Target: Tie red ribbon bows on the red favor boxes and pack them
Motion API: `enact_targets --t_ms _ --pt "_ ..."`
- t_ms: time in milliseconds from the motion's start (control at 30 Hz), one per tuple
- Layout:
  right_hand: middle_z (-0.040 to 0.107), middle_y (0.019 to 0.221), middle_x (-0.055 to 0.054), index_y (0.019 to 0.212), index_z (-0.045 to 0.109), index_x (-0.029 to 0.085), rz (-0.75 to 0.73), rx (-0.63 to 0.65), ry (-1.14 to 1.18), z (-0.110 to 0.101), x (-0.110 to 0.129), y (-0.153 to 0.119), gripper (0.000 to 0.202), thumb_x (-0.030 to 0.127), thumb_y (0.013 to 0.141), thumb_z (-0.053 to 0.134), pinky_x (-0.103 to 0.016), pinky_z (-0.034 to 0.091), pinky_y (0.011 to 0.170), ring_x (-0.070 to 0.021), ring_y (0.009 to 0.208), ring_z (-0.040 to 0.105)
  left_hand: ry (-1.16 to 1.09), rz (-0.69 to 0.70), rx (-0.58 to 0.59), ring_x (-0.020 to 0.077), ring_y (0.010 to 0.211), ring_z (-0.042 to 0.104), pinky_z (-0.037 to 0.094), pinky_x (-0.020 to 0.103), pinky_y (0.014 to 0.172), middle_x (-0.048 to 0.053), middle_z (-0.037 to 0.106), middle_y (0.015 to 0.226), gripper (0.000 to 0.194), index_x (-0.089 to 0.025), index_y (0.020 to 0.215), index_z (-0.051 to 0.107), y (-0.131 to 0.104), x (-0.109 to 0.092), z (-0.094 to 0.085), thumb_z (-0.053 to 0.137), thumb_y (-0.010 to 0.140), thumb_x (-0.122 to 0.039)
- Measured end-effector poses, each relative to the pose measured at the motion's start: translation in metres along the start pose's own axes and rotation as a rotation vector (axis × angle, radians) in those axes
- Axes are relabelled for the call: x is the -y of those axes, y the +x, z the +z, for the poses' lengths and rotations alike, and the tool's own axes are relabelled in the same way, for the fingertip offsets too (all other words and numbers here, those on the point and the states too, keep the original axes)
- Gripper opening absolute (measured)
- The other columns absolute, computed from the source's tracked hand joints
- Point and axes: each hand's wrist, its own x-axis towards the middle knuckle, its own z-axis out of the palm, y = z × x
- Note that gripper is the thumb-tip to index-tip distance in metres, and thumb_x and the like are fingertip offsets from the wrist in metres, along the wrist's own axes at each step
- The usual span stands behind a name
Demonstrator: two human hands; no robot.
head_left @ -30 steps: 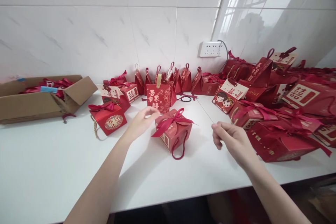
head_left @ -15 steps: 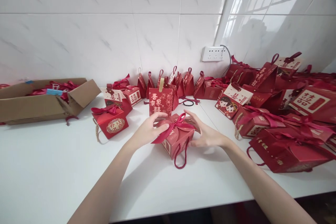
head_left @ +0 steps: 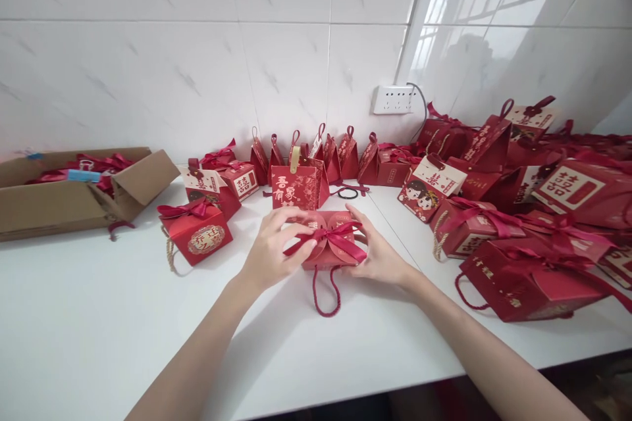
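Note:
A red gift box (head_left: 323, 262) tied with a dark red ribbon bow (head_left: 332, 237) sits on the white table in front of me. Its rope handle (head_left: 326, 306) hangs toward me in a loop. From the left side, my left hand (head_left: 279, 247) grips the box, thumb and forefinger at the bow's left tail. My right hand (head_left: 380, 250) curves round the right side, its thumb at the near corner. Some fingertips of both hands are hidden behind the box. Right behind it stands a red box printed with gold characters (head_left: 295, 185).
An open cardboard carton (head_left: 54, 214) of red ribbons lies at left. Near it stands a bow-topped red box (head_left: 197, 233). Many red gift boxes (head_left: 533, 279) are piled at right. A black ring (head_left: 347, 193) lies behind my hands, and a power socket (head_left: 395, 100) is on the wall.
The box has turned between my hands, so its handle side now faces me squarely. The bow lies straighter across the top. The whole view has shifted slightly.

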Motion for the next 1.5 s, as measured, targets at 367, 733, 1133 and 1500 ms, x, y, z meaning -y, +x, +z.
enact_targets --t_ms 367,733,1133,1500 --pt "0.032 0.138 -0.011 0.144 0.011 0.032 -0.174 -0.139 -0.312 0.005 -0.002 0.000 0.102 0.020 0.063 0.072 -0.048 0.036 0.105 -0.0298 0.130 0.035 0.326 0.012 -0.091 0.0177 0.081 0.052 0.041 0.035 0.078 0.003 0.051 0.082 0.012 -0.018 0.072 0.053 -0.005 -0.013 0.011 0.058 0.082 -0.022" --pt "0.031 0.136 -0.010 0.145 0.009 0.032 -0.077 -0.169 -0.247 0.005 -0.010 0.000 0.106 0.017 0.062 0.072 -0.048 0.036 0.106 -0.0273 0.129 0.035 -0.051 -0.558 0.089 0.0100 0.045 0.044 0.036 0.025 0.052 -0.006 0.048 0.053 0.024 -0.021 0.066 0.040 -0.003 -0.033 0.016 0.050 0.084 -0.032" --pt "0.026 0.141 -0.009 0.145 0.007 0.035 -0.040 -0.158 -0.213 0.005 -0.008 0.000 0.106 0.017 0.064 0.073 -0.048 0.032 0.109 -0.0265 0.133 0.031 -0.602 -1.046 0.453 0.0113 0.040 0.055 0.039 0.020 0.041 -0.001 0.062 0.049 0.036 -0.018 0.070 0.049 0.012 -0.019 -0.009 0.063 0.072 -0.051" --pt "0.025 0.143 -0.008 0.145 0.006 0.034 0.018 -0.138 -0.166 0.005 -0.005 -0.001 0.107 0.019 0.064 0.074 -0.046 0.029 0.111 -0.0255 0.134 0.030 -0.303 -1.005 0.616 0.0184 0.055 0.063 0.047 0.028 0.054 0.006 0.065 0.056 0.045 -0.016 0.058 0.053 0.008 -0.013 -0.009 0.056 0.073 -0.059"
